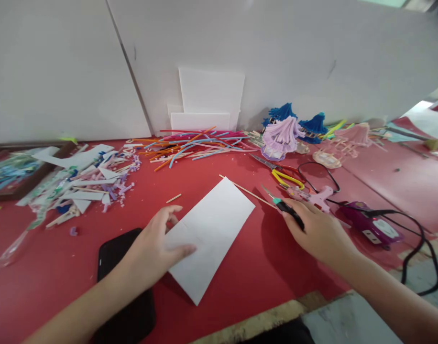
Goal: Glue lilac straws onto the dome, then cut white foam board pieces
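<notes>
My left hand [157, 246] grips a white rectangular board [217, 229] by its left edge, thumb on the top face and fingers curled at the edge. The board lies at a slant over the red tabletop [247, 282], casting a shadow under its near corner. In my right hand [317, 231] is a craft knife [290, 212] with a black and teal handle, its thin blade pointing away to the upper left. A thin wooden stick [253, 193] runs from behind the board toward the knife. Left of the board lies a short stick piece [173, 198].
A black phone [125, 306] lies under my left forearm. Scraps [93, 181] are heaped at left beside a brown frame [50, 167]. Pipe cleaners [201, 143] lie at the back. Scissors [264, 162], yellow-handled pliers [287, 179], a pink glue gun [323, 198], a purple power box [371, 224] and small umbrella-like models [281, 138] stand right.
</notes>
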`<state>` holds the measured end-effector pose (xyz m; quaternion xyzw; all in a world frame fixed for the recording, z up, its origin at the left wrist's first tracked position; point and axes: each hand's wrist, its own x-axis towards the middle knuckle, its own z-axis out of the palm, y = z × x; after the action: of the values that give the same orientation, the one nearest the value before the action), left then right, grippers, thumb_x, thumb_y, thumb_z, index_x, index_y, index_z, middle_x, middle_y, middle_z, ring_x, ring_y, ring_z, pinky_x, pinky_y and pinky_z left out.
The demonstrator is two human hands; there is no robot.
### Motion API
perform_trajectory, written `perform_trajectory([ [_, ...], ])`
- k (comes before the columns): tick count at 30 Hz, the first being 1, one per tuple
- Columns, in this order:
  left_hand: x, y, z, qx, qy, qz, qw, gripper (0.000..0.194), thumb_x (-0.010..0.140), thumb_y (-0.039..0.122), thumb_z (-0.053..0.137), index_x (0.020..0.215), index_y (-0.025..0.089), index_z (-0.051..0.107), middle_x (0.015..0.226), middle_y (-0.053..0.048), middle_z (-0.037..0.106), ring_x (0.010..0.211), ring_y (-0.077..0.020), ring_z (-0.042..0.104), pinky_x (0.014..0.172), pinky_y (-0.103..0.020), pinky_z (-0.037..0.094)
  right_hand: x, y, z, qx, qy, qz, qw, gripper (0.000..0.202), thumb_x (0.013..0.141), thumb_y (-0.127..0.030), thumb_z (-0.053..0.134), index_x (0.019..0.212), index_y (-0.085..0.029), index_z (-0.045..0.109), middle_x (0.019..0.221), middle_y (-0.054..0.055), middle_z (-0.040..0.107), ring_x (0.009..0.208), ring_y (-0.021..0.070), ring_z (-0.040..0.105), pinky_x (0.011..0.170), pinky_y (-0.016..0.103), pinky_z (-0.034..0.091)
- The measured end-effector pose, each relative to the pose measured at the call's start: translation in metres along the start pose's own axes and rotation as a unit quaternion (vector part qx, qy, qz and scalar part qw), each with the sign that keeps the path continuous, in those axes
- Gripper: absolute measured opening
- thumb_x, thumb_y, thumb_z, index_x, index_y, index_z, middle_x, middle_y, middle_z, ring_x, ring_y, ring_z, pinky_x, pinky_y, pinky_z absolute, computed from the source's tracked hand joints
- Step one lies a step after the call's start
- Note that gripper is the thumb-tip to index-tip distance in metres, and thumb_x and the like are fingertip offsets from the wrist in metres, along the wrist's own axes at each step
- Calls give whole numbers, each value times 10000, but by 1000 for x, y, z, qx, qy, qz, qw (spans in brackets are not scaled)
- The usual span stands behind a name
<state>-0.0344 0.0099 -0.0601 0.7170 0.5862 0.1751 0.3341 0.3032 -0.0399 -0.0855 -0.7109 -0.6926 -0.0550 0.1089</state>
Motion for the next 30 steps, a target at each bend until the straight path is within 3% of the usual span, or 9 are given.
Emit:
perform_trajectory([
  [5, 2, 3, -25, -104, -93, -30, 990, 498, 722, 593, 641, 992, 176, 642, 921, -51, 708, 807, -244, 662, 673, -322, 513, 19, -17, 3, -41, -6, -19, 999, 312, 918, -320, 412, 995, -131, 648, 923, 153, 662, 912, 327, 624, 743, 449, 493],
  [8, 3, 11, -29, -190, -129, -34, 973, 410, 724, 521, 690, 942, 175, 669, 862, -33, 720, 768, -224, 663, 633, -284, 500, 40, -27, -3, 111, 93, -49, 988, 344, 921, -380, 429, 1032, -128, 635, 1035, 164, 635, 1064, 321, 562, 928, 484, 426],
  [10, 8, 18, -30, -227, -153, -4, 962, 359, 731, 457, 712, 956, 180, 675, 882, -27, 723, 798, -216, 666, 677, -283, 508, 58, -37, -10, 281, 112, -57, 951, 352, 935, -415, 418, 1107, -170, 603, 1159, 133, 612, 1140, 263, 537, 998, 434, 392],
  [14, 22, 35, -37, -260, -198, 57, 943, 270, 708, 376, 740, 886, 179, 691, 849, -16, 721, 782, -201, 667, 682, -277, 521, 88, -61, -20, 562, -109, -52, 818, 642, 821, -615, 542, 1305, -201, 458, 1330, 134, 542, 1251, 244, 489, 1043, 413, 369],
  [16, 28, 42, -42, -260, -219, 75, 938, 233, 691, 351, 750, 843, 181, 698, 797, -8, 715, 740, -191, 663, 649, -267, 520, 95, -68, -16, 630, -246, -44, 735, 846, 739, -661, 611, 1378, -165, 363, 1322, 176, 544, 1212, 257, 529, 1031, 435, 383],
  [18, 31, 44, -47, -259, -233, 84, 933, 206, 690, 332, 748, 826, 185, 702, 763, -2, 710, 708, -180, 657, 631, -260, 514, 97, -70, -7, 651, -334, -26, 681, 924, 705, -661, 646, 1396, -134, 333, 1293, 200, 561, 1165, 260, 564, 1015, 448, 397],
  [24, 37, 31, -51, -265, -258, 84, 925, 259, 688, 396, 741, 825, 179, 709, 802, -33, 713, 734, -206, 655, 658, -291, 510, 88, -70, 10, 662, -357, 34, 658, 754, 652, -463, 787, 1279, -151, 511, 1166, 133, 651, 1029, 213, 634, 925, 367, 467],
  [28, 40, 21, -46, -289, -180, 79, 937, 423, 768, 555, 625, 957, 177, 639, 911, -56, 681, 787, -201, 634, 670, -273, 488, 89, -67, 3, 708, -352, 108, 602, 462, 682, -395, 770, 1036, -119, 660, 918, 104, 731, 746, 179, 691, 704, 294, 538],
  [30, 41, 18, -42, -297, -130, 75, 943, 396, 821, 561, 556, 989, 203, 571, 899, -27, 644, 739, -156, 606, 627, -236, 464, 92, -63, -1, 723, -317, 139, 597, 436, 669, -377, 779, 1005, -122, 669, 866, 99, 739, 682, 174, 690, 649, 279, 540],
])
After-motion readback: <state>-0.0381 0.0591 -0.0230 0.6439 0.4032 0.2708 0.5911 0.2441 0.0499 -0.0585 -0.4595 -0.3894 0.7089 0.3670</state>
